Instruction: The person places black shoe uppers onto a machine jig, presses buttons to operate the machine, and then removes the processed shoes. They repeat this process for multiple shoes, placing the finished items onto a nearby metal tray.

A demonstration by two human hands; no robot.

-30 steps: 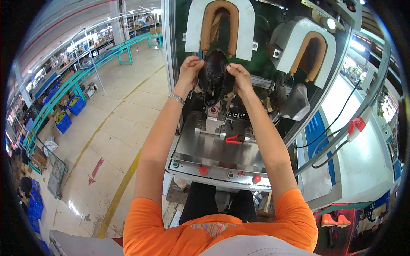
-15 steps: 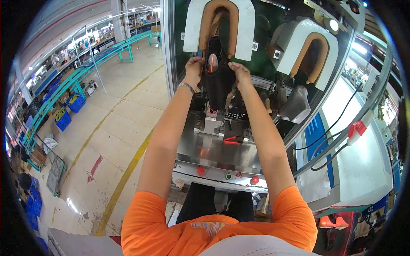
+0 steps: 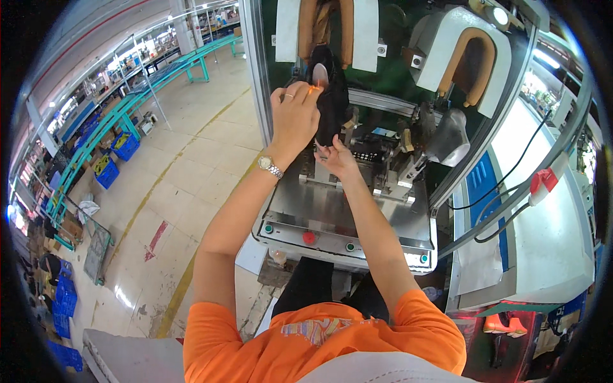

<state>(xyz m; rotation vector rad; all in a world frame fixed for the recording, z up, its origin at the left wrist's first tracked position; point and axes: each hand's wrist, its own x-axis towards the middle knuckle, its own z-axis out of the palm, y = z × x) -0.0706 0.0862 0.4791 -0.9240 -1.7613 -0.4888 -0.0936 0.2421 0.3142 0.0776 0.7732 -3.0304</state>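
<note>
Shoe point(image 3: 330, 96) leather, black, fills the space in front of me, standing toe-up on the machine's post, just below the left of two white horseshoe-shaped pads point(image 3: 357, 32). My left hand point(image 3: 295, 117) is closed over its side, fingers wrapped on the upper; how far they reach round the far side I cannot see, because the hand itself covers that part. My right hand point(image 3: 335, 161) sits lower, at the shoe's bottom end, fingers curled in a narrow pinch on something small there; whether it is the shoe's edge or a part of the machine I cannot tell, since the fingertips hide it. The top of the left pad is cut off by the picture's upper rim. The post that carries the shoe is hidden behind both hands. A second pad point(image 3: 469, 51) with a tan lining stands to the right, with a grey metal form point(image 3: 447, 137) under it. The steel machine table point(image 3: 345, 210) lies below my forearms, with a red button point(image 3: 309, 237) on its front edge. A wristwatch point(image 3: 270, 167) is on my left wrist.
</note>
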